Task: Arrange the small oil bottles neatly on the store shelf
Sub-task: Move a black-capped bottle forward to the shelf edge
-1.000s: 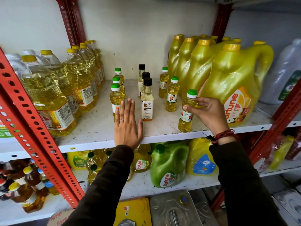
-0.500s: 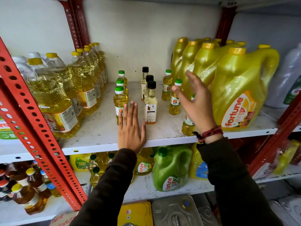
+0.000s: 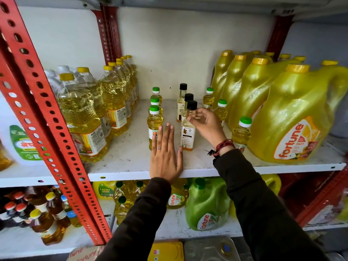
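Note:
Small oil bottles stand in three rows on the white shelf (image 3: 188, 169). On the left is a row of three green-capped bottles (image 3: 154, 121). In the middle stand three black-capped bottles; the front one (image 3: 188, 134) has my right hand (image 3: 206, 125) at its neck, fingers curled around it. To the right, three more green-capped bottles stand in a row, the nearest (image 3: 242, 131) by my right wrist. My left hand (image 3: 165, 157) lies flat on the shelf, fingers together, just in front of the left row.
Large clear oil bottles (image 3: 82, 117) fill the shelf's left side, big yellow Fortune jugs (image 3: 293, 117) the right. A red perforated upright (image 3: 47, 117) crosses on the left. Below, a green jug (image 3: 207, 206) and more bottles stand on the lower shelf.
My right hand let go of the front right green-capped bottle, lifted, then came down leftward onto the neck of the front black-capped bottle. My left hand stayed flat on the shelf.

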Demonstrator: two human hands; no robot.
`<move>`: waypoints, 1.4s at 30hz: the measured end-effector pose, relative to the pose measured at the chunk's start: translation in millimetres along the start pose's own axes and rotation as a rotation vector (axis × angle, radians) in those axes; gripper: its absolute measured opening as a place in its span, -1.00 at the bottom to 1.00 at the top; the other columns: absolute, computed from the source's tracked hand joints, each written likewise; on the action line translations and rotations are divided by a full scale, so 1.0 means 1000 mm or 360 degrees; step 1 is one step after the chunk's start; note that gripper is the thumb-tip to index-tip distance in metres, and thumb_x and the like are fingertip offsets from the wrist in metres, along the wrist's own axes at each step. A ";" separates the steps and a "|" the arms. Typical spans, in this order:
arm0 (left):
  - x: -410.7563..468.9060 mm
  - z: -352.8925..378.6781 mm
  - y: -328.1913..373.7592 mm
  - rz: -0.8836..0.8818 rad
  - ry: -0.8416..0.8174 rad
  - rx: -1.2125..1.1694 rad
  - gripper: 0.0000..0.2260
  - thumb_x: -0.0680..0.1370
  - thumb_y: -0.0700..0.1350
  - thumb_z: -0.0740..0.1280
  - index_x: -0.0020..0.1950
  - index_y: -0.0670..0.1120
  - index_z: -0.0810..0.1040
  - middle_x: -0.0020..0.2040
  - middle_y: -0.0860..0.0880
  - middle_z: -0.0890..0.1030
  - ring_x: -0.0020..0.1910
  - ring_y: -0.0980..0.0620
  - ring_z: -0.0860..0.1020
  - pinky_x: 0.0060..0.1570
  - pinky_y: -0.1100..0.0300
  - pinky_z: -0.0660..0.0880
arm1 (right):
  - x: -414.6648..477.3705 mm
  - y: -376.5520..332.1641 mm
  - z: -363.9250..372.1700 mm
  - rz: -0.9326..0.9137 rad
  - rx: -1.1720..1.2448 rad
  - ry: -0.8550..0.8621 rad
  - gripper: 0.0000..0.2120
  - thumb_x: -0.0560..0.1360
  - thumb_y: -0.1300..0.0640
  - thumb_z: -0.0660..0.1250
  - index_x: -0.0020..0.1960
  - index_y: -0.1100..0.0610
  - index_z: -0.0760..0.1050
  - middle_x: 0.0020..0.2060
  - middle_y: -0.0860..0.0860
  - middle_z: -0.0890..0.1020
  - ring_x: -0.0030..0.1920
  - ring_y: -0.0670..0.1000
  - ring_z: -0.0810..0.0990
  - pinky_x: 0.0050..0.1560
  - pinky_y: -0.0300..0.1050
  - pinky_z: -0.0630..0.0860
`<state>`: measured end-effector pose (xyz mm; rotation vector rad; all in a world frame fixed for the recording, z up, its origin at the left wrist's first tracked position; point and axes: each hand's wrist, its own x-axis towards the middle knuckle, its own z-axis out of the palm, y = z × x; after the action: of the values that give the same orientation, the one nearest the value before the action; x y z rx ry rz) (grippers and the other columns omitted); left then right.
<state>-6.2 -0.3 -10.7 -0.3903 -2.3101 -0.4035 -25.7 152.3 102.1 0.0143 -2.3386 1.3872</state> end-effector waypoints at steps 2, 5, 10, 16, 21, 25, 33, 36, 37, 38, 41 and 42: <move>0.000 0.000 0.000 -0.0002 -0.0005 -0.0005 -0.36 0.68 0.11 -0.01 0.69 -0.20 0.05 0.70 -0.16 0.04 0.69 -0.12 -0.01 0.65 -0.06 -0.11 | -0.001 0.000 0.001 -0.0017 -0.0061 0.0110 -0.67 0.42 0.05 0.53 0.10 0.16 0.56 0.01 0.09 0.71 0.02 0.05 0.69 0.11 0.02 0.62; 0.000 0.000 0.001 -0.0002 -0.0007 -0.0009 -0.36 0.68 0.12 -0.02 0.69 -0.20 0.06 0.70 -0.16 0.04 0.69 -0.11 -0.01 0.65 -0.07 -0.08 | -0.005 -0.004 0.001 -0.0057 -0.0167 0.0236 -0.62 0.37 -0.03 0.57 0.05 0.13 0.55 -0.07 0.03 0.70 -0.09 0.02 0.68 -0.05 -0.06 0.62; 0.000 -0.001 0.000 -0.0001 -0.0006 -0.0015 -0.36 0.68 0.11 -0.01 0.69 -0.20 0.06 0.70 -0.15 0.04 0.69 -0.11 -0.02 0.65 -0.05 -0.11 | -0.007 -0.005 0.003 -0.0075 -0.0245 0.0287 -0.57 0.35 -0.09 0.57 0.07 0.11 0.53 -0.10 -0.04 0.65 -0.11 0.00 0.65 -0.08 -0.07 0.60; 0.000 0.000 0.000 -0.0006 -0.0002 -0.0009 -0.36 0.68 0.11 0.01 0.69 -0.19 0.07 0.70 -0.14 0.05 0.69 -0.10 -0.03 0.66 -0.03 -0.14 | -0.010 -0.003 0.000 -0.0089 -0.0061 0.0079 -0.59 0.44 0.05 0.52 0.21 0.21 0.58 0.14 0.09 0.68 0.07 -0.02 0.62 0.17 -0.10 0.57; 0.000 -0.001 0.001 -0.0014 -0.0008 0.0005 -0.36 0.68 0.11 -0.01 0.69 -0.20 0.07 0.70 -0.15 0.06 0.69 -0.11 -0.03 0.66 -0.02 -0.16 | -0.011 -0.005 -0.003 -0.0151 -0.0134 0.0061 -0.74 0.48 0.08 0.47 0.11 0.20 0.64 0.06 0.12 0.72 0.04 0.03 0.66 0.13 -0.10 0.58; 0.001 -0.002 0.001 -0.0016 0.0006 -0.0017 -0.36 0.67 0.09 0.00 0.69 -0.20 0.07 0.70 -0.15 0.05 0.69 -0.11 -0.04 0.66 0.00 -0.19 | -0.020 -0.005 -0.007 -0.0171 -0.0132 0.0055 -0.75 0.49 0.07 0.47 0.10 0.17 0.65 0.04 0.11 0.72 0.07 0.05 0.67 0.16 -0.05 0.61; 0.001 -0.003 0.001 -0.0024 0.0040 -0.0009 -0.36 0.66 0.08 0.02 0.68 -0.21 0.08 0.69 -0.17 0.10 0.68 -0.14 0.00 0.65 0.05 -0.24 | -0.055 -0.003 -0.020 -0.0180 -0.0076 0.0084 -0.77 0.47 0.03 0.49 0.09 0.09 0.67 -0.01 -0.02 0.74 0.04 -0.04 0.70 0.17 0.02 0.63; 0.001 -0.002 0.001 -0.0028 0.0039 0.0007 -0.36 0.66 0.09 0.01 0.68 -0.21 0.05 0.69 -0.18 0.09 0.68 -0.14 0.01 0.64 0.06 -0.26 | -0.065 -0.004 -0.024 -0.0154 -0.0066 0.0078 -0.75 0.46 0.00 0.49 0.10 0.07 0.68 -0.01 -0.04 0.75 0.04 -0.06 0.70 0.18 0.03 0.63; 0.001 -0.001 0.001 -0.0030 0.0038 0.0010 -0.36 0.66 0.09 0.00 0.68 -0.20 0.05 0.69 -0.18 0.08 0.68 -0.14 0.01 0.64 0.06 -0.26 | -0.067 -0.004 -0.025 -0.0148 -0.0063 0.0076 -0.75 0.46 0.01 0.49 0.11 0.07 0.68 -0.02 -0.04 0.75 0.03 -0.07 0.71 0.17 0.03 0.64; 0.001 -0.001 0.000 -0.0032 0.0036 0.0013 -0.36 0.66 0.09 0.00 0.68 -0.20 0.05 0.69 -0.18 0.08 0.68 -0.14 0.00 0.64 0.05 -0.26 | -0.069 -0.005 -0.026 -0.0149 -0.0062 0.0076 -0.75 0.46 0.02 0.49 0.11 0.07 0.68 -0.02 -0.04 0.75 0.02 -0.07 0.71 0.16 0.02 0.64; 0.000 0.000 0.000 -0.0034 0.0030 0.0008 -0.35 0.67 0.09 0.00 0.69 -0.19 0.04 0.70 -0.17 0.06 0.69 -0.14 -0.02 0.64 0.03 -0.23 | -0.072 -0.007 -0.028 -0.0150 -0.0071 0.0088 -0.74 0.46 0.01 0.49 0.11 0.08 0.68 -0.02 -0.03 0.75 0.01 -0.05 0.71 0.14 -0.01 0.65; 0.000 0.000 0.000 -0.0036 0.0025 0.0004 -0.35 0.67 0.09 0.00 0.69 -0.19 0.03 0.70 -0.16 0.05 0.69 -0.13 -0.03 0.65 0.03 -0.22 | -0.073 -0.007 -0.028 -0.0145 -0.0081 0.0089 -0.74 0.47 0.01 0.49 0.11 0.08 0.68 -0.02 -0.03 0.74 0.01 -0.05 0.70 0.13 -0.03 0.65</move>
<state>-6.1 -0.1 -10.6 -0.3585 -2.3012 -0.4137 51.9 157.3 93.5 0.0659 -2.2968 1.2682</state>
